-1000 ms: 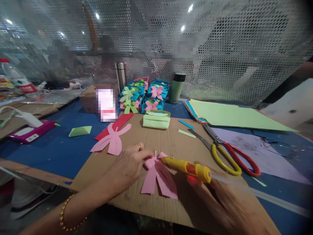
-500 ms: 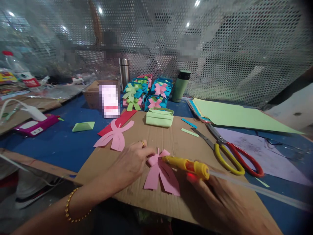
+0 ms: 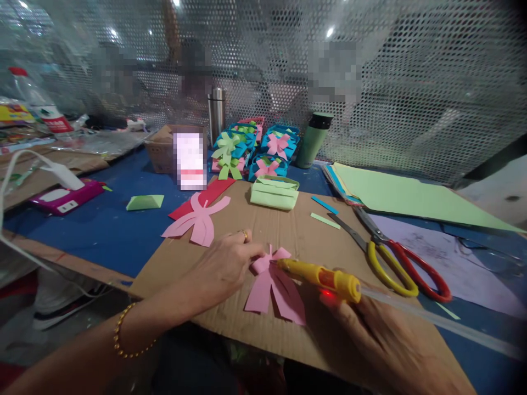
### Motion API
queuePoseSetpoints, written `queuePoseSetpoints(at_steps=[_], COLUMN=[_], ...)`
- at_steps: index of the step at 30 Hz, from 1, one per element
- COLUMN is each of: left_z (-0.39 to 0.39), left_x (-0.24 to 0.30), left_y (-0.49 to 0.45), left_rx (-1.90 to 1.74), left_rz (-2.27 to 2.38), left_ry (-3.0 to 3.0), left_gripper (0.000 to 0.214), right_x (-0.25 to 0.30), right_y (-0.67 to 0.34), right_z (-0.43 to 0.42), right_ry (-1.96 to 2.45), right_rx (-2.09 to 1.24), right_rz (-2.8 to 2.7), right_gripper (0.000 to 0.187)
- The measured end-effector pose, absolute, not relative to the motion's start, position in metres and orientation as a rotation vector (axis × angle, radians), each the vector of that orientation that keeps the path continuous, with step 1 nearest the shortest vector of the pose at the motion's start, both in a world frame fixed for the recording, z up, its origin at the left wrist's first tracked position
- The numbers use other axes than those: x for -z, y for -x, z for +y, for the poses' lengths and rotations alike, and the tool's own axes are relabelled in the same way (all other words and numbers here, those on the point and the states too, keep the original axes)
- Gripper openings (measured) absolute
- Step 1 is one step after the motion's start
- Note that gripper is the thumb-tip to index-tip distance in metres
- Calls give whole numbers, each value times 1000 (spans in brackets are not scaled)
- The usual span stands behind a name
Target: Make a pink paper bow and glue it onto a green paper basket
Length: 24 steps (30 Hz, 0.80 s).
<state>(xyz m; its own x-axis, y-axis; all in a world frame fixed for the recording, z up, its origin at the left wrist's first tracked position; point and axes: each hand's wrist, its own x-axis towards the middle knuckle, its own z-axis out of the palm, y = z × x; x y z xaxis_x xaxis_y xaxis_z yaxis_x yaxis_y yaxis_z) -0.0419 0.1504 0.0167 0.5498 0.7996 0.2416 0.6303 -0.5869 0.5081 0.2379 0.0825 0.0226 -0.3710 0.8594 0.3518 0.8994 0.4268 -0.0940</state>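
Under my left hand (image 3: 233, 260) lies a pink paper bow (image 3: 272, 285) on the cardboard sheet (image 3: 230, 318); my fingers pinch its upper left loop. My right hand (image 3: 370, 323) is wrapped round a yellow hot glue gun (image 3: 325, 277), its nozzle tip at the bow's centre. A clear glue stick (image 3: 436, 315) sticks out of the gun's back, and a red light glows below it. To the left, a flat pink paper cutout (image 3: 200, 219) partly covers a red paper strip (image 3: 181, 207). Beyond the bow sits a light green folded paper box (image 3: 274, 195).
Scissors (image 3: 389, 263) with yellow and red handles lie right of the glue gun. Behind them is a stack of coloured paper (image 3: 411, 195). Several small paper baskets with bows (image 3: 269, 164) stand at the back between a steel flask (image 3: 217, 112) and a green tumbler (image 3: 315, 142). A purple power strip (image 3: 68, 197) lies left.
The whole view has shifted slightly, with things sitting a little further right and mostly higher in the picture. Both hands and the glue gun keep nearly the same place at the bow.
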Motion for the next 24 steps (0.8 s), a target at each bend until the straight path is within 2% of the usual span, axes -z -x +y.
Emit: queuePoseSetpoints(at_steps=[9,19,24], left_z=[152,151,151], left_x=[-15,-17,-16], left_y=[43,42,42], left_rx=[-640,-651,-670], left_rz=[1161,1162,1149], left_ry=[-2412,-2418,-2424], left_gripper=[36,36,36], right_x=[-35,-32,-42], right_y=[-222,-219,-213], right_z=[84,85,85], right_ry=[1416,1514,1441], right_rx=[270,150,128], right_rz=[-2402,-2325,-2379], right_gripper=[61,46,50])
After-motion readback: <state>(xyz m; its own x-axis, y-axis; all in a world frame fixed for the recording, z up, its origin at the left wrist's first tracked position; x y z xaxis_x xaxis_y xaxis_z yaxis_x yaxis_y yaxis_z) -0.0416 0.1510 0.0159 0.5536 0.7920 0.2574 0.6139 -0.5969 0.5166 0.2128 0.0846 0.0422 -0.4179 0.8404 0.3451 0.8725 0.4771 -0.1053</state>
